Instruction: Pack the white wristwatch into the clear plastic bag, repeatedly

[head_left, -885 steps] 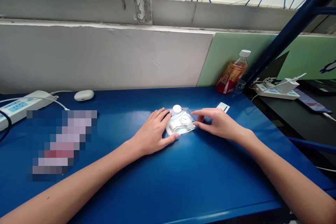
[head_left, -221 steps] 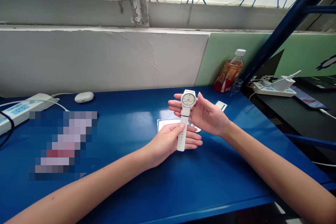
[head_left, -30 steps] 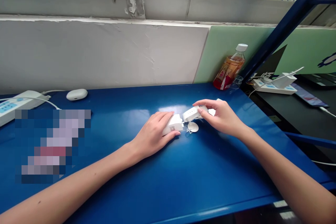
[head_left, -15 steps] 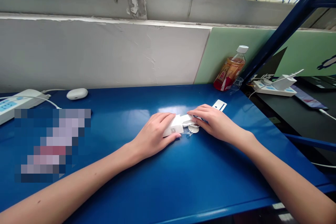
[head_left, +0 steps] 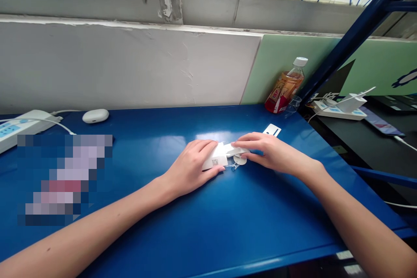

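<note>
My left hand (head_left: 192,163) is closed round a small white box (head_left: 215,158) with a printed square code on its near side. At the box's right end lies a white insert (head_left: 233,150), partly inside the box as far as I can see. My right hand (head_left: 260,150) grips that white insert between fingers and thumb. Under it, a round white piece (head_left: 240,160) and some crumpled clear plastic (head_left: 232,165) lie on the blue table. Behind my right hand a white card with a slot (head_left: 272,130) is partly covered.
A drink bottle (head_left: 286,87) stands against the green board at the back right. A white earphone case (head_left: 95,116) and a power strip (head_left: 29,125) are at the back left, beside a pixelated patch. A blue metal post (head_left: 345,39) slants up at the right.
My right hand has shifted slightly, its wrist a little to the right, and more of the white insert shows. My left hand and the box stay in place.
</note>
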Demonstrator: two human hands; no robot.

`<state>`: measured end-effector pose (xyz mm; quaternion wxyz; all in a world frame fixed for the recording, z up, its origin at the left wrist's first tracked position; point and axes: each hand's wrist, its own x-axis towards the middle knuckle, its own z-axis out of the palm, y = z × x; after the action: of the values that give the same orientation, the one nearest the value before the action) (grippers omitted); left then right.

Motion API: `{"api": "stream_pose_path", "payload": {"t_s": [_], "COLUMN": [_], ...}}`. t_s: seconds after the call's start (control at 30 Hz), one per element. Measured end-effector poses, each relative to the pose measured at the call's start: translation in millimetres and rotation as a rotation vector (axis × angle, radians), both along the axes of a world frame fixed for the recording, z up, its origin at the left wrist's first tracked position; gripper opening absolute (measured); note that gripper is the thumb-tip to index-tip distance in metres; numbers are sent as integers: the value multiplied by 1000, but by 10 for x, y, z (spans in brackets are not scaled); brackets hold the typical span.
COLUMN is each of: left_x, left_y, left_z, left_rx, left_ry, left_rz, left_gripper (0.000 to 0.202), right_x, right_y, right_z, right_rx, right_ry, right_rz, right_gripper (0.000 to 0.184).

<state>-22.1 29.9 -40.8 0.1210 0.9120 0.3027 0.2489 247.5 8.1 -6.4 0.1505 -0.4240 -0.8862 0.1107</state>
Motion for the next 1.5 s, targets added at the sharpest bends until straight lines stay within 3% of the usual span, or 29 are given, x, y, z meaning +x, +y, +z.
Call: {"api": "stream_pose_path", "payload": {"t_s": [0.33,0.73,1.0,1.27,1.5], "left_x": [-6,-13,-12,-6,-3], "left_y": [6,1,6,11,11], "left_z": [-3,-7,7,-8,-8], "left_rx": [-7,19,12,19,42], "left_ry": [21,21,26,5,30], "left_rz": [-5,-13,-7,-11,-9], "left_gripper": [50,47,50,48,49], "right_x": [12,-190,-84,-222,-126], "right_y": [2,-79,-22,-37,-38], "right_z": [-7,-85,-17,-130,-6], "right_rx": [-50,83,93,105,68], "right_ry": [-12,27,-56,62,92], "right_rz": [0,79,-21,-22,-110], "right_gripper": [36,25,21,18,23]}}
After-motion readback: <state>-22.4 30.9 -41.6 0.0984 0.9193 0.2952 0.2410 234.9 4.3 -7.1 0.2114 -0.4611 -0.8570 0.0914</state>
